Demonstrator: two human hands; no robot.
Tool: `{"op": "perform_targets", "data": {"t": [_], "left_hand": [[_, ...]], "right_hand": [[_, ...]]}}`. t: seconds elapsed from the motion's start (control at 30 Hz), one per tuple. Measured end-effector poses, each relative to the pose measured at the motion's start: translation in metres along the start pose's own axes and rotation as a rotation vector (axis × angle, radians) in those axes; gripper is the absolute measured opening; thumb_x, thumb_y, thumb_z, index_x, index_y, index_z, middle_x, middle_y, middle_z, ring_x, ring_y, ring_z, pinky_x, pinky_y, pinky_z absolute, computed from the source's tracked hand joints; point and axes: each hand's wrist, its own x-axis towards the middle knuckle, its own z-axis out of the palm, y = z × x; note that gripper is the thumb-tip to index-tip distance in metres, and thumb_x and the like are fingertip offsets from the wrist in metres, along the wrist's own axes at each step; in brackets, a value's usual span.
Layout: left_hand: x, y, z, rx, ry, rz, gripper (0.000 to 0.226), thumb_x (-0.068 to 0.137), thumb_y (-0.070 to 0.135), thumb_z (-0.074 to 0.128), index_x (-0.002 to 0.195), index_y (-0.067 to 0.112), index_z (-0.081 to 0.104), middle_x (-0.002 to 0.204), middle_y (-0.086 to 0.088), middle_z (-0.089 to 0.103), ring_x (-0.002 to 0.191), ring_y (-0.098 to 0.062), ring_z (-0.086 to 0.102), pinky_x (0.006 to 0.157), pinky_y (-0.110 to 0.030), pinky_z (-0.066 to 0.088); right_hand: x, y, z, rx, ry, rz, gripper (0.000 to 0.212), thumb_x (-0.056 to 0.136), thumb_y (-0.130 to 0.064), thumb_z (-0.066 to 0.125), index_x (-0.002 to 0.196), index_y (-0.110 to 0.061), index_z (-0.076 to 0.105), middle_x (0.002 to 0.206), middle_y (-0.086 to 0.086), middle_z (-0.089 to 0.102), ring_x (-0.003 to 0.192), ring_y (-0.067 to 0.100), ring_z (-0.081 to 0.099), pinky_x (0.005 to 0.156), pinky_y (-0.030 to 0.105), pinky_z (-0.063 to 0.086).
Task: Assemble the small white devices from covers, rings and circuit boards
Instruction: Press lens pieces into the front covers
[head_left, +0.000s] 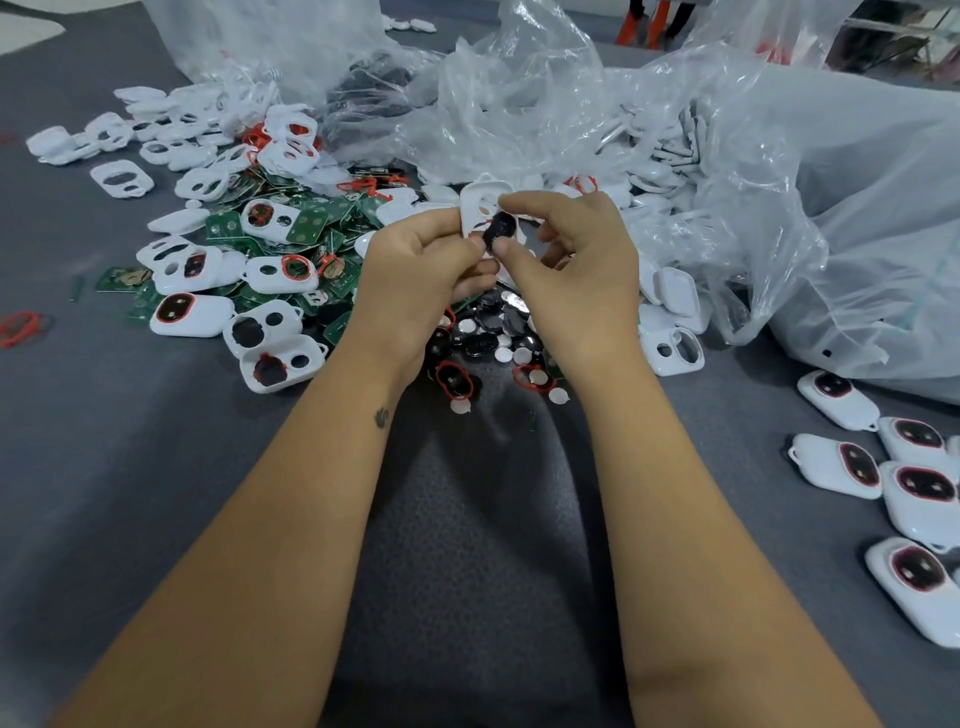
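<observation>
Grey cloth covers the tabletop (104, 467), and clear plastic bags (779, 156) are heaped along its far side, from twelve round to three o'clock. At the centre of it all, raised above the clutter, the left hand (421, 265) holds a white cover (480, 205) upright, fingers curled round its lower edge. The right hand (576, 249) pinches a small black piece (500, 229) between thumb and forefinger and has it against the cover's face; both grips are closed on their parts.

Just below the hands, toward six o'clock, lies a scatter of black and white discs (493, 332) with a couple of red rings (454, 378) among them. Out at nine to eleven o'clock sprawls a pile of green boards (311, 223) mixed with more white covers (122, 179), some with red rings set in them. One loose red ring (18, 328) lies alone at the far nine o'clock edge. At four o'clock, well apart from the pile, a cluster of white devices (836, 465) rests face up, each with a dark red-rimmed window.

Some boards carry pale print, too small to read; no brand or label can be made out anywhere.
</observation>
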Motion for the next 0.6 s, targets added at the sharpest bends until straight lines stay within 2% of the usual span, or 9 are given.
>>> {"op": "perform_targets", "data": {"t": [0.1, 0.23, 0.37, 0.6], "left_hand": [[-0.0005, 0.0016, -0.001, 0.042, 0.008, -0.005, 0.024, 0.093, 0.0, 0.053, 0.096, 0.015, 0.072, 0.081, -0.001, 0.073, 0.075, -0.011, 0.069, 0.07, -0.019, 0.055], [-0.0018, 0.0016, -0.0009, 0.044, -0.028, -0.002, 0.028, 0.093, -0.001, 0.052, 0.096, 0.017, 0.072, 0.084, 0.001, 0.076, 0.082, -0.015, 0.073, 0.073, -0.021, 0.056], [-0.002, 0.0017, -0.0005, 0.014, -0.066, -0.008, 0.027, 0.092, -0.003, 0.052, 0.098, 0.014, 0.072, 0.088, -0.002, 0.076, 0.081, -0.015, 0.073, 0.074, -0.021, 0.056], [-0.0031, 0.0026, 0.001, -0.015, -0.058, -0.004, 0.03, 0.09, -0.006, 0.05, 0.101, 0.012, 0.071, 0.089, 0.001, 0.076, 0.078, -0.01, 0.071, 0.072, -0.018, 0.055]], "right_hand": [[-0.0007, 0.0028, -0.0028, -0.093, -0.05, -0.061, 0.03, 0.081, -0.023, 0.072, 0.109, -0.036, 0.07, 0.093, -0.016, 0.043, 0.082, -0.005, 0.047, 0.075, 0.021, 0.047], [-0.0005, 0.0049, -0.0037, -0.138, -0.043, -0.095, 0.021, 0.079, -0.026, 0.072, 0.1, -0.029, 0.07, 0.096, -0.01, 0.048, 0.087, 0.001, 0.049, 0.075, 0.033, 0.05], [-0.0003, 0.0052, -0.0014, -0.098, 0.045, -0.063, 0.005, 0.081, -0.024, 0.071, 0.086, -0.02, 0.072, 0.093, -0.006, 0.054, 0.078, -0.002, 0.048, 0.069, 0.024, 0.045], [-0.0043, -0.0033, 0.0038, 0.046, 0.083, 0.043, 0.011, 0.079, -0.02, 0.075, 0.078, -0.025, 0.065, 0.093, -0.004, 0.052, 0.073, 0.0, 0.05, 0.068, 0.012, 0.04]]}}
